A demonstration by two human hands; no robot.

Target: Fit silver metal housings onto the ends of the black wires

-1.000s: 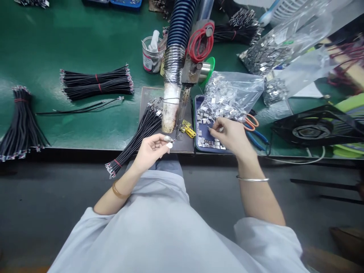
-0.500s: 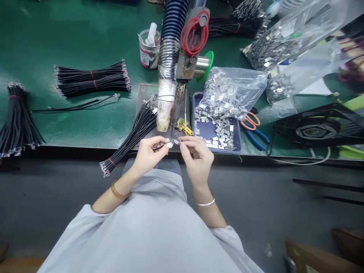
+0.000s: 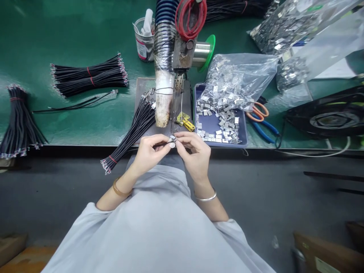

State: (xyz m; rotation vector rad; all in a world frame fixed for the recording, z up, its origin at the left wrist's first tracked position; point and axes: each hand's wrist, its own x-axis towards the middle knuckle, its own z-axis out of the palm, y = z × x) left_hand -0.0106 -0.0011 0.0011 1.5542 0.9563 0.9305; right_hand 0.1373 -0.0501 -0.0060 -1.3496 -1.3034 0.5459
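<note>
My left hand [image 3: 152, 151] is closed in a pinch on a thin black cable, its end between my fingertips. Facing it, my right hand [image 3: 195, 153] pinches a small metal connector [image 3: 173, 138], which meets the cable end; whether they are joined cannot be made out. Just beyond my fingers, a bundle of black cables [image 3: 136, 125] lies across the dark board [image 3: 148, 132], tied with a red band at the near end. To the right, a blue tray [image 3: 243, 129] holds many loose metal connectors [image 3: 229, 125] and an open plastic bag of them [image 3: 241, 81].
A taped hose [image 3: 164, 87] and a soldering stand with a solder spool [image 3: 201, 53] rise in front of me. Orange-and-blue pliers [image 3: 263, 127] and a black fan [image 3: 327, 119] are at right. More cable bundles [image 3: 89, 76] lie left, near a cup [image 3: 145, 47].
My fingertips have come closer together, and the metal connector now shows upright between them at the cable end. The view has shifted slightly.
</note>
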